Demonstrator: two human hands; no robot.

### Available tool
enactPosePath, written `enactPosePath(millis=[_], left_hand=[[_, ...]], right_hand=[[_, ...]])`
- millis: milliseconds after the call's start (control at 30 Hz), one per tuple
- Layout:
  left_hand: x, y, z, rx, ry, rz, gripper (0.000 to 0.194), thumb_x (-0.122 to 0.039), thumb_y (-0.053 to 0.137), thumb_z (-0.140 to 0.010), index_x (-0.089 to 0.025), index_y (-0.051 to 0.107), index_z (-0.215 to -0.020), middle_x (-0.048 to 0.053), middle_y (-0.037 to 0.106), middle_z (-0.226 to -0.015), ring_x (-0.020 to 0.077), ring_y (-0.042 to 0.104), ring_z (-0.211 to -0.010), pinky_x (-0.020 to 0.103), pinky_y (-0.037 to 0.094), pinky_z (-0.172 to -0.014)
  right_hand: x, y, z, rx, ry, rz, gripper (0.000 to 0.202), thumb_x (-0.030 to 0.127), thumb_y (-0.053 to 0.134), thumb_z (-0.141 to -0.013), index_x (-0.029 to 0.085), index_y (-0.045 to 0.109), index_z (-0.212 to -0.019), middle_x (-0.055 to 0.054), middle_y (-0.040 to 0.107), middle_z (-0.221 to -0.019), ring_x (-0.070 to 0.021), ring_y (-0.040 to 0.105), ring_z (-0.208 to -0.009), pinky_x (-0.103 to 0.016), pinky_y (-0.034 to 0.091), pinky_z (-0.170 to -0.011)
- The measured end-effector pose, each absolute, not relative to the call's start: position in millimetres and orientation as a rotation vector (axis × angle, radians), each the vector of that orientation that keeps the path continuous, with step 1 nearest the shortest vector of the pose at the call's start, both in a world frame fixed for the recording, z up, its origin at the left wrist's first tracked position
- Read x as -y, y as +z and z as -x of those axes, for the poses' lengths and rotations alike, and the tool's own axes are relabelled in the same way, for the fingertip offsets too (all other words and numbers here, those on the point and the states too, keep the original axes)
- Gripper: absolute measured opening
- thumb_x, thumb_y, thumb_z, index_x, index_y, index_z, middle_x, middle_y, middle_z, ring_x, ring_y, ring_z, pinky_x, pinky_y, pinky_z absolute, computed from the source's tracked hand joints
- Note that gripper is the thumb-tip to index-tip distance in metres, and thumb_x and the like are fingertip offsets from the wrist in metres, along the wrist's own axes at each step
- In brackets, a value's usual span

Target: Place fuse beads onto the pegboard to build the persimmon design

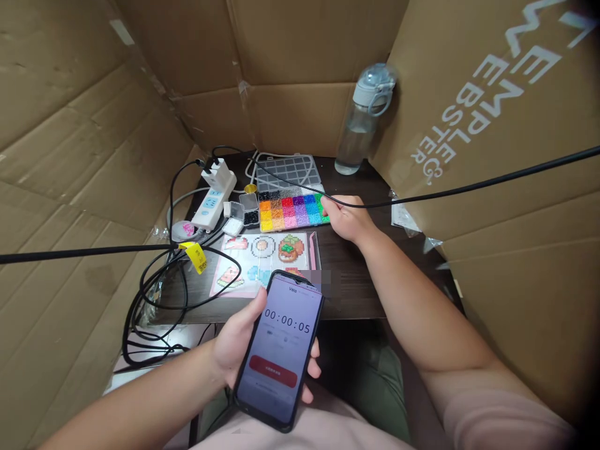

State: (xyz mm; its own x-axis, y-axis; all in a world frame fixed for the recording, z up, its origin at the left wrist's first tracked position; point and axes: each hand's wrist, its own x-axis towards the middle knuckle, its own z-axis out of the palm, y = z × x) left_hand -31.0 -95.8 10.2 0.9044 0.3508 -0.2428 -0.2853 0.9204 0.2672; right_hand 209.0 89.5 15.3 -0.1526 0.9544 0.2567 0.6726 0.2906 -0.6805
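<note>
My left hand (240, 334) is wrapped round a smartphone (276, 340), held upright above my lap with its lit screen facing me and a timer reading 00:00:05. My right hand (349, 219) reaches across the table, fingers curled at the right edge of a compartment box of coloured beads (288, 215). The box's clear gridded lid (288, 173) is folded open behind it. In front of the box lies a pattern sheet (248, 262) with pixel pictures of food, its lower right part hidden by the phone. Small cases hold black beads (251, 217) and white beads (233, 226).
A white power strip (213, 203) with a plugged-in adapter (218, 174) stands at the left, beside coiled black cables (140, 312). One black cable (450, 185) crosses the view above my right hand. A water bottle (359, 128) stands at the back right. Cardboard walls (300, 119) surround the table.
</note>
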Motion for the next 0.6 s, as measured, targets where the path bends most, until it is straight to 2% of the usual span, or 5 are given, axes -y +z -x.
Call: enactPosePath(millis=[233,367,500,600], left_hand=[[111,7,47,-0.377,0.509,-0.313,0.080,-0.073,0.051,-0.087,-0.006,0.061,-0.129,0.019,0.064,-0.114,0.0298,0.063,-0.101,0.046,0.045,-0.095],[125,13,66,-0.465,0.544,-0.347,0.077,-0.072,0.052,-0.087,-0.007,0.064,-0.126,0.019,0.065,-0.117,0.0299,0.064,-0.103,0.045,0.046,-0.096],[150,18,99,-0.755,0.541,-0.517,0.068,-0.069,0.060,-0.084,-0.011,0.070,-0.118,0.019,0.070,-0.111,0.0347,0.065,-0.104,0.044,0.048,-0.093],[178,8,131,-1.085,0.512,-0.563,0.048,-0.057,0.065,-0.086,-0.020,0.071,-0.116,0.011,0.073,-0.107,0.0332,0.067,-0.101,0.044,0.047,-0.095]], right_hand=[[-89,16,-208,1.914,0.549,1.449,0.041,0.039,0.045,-0.092,0.018,0.057,-0.059,-0.004,0.060,-0.060,-0.0173,0.053,-0.063,-0.030,0.032,-0.059],[-89,16,-208,1.947,0.533,1.455,0.038,0.036,0.044,-0.091,0.019,0.057,-0.059,-0.004,0.059,-0.059,-0.0175,0.052,-0.063,-0.030,0.031,-0.058],[-89,18,-209,2.027,0.506,1.461,0.039,0.034,0.042,-0.091,0.020,0.052,-0.057,-0.002,0.054,-0.057,-0.0164,0.047,-0.059,-0.031,0.028,-0.057],[-88,18,-209,2.155,0.445,1.450,0.039,0.032,0.040,-0.092,0.021,0.043,-0.055,-0.001,0.048,-0.055,-0.0153,0.041,-0.056,-0.031,0.026,-0.058]])
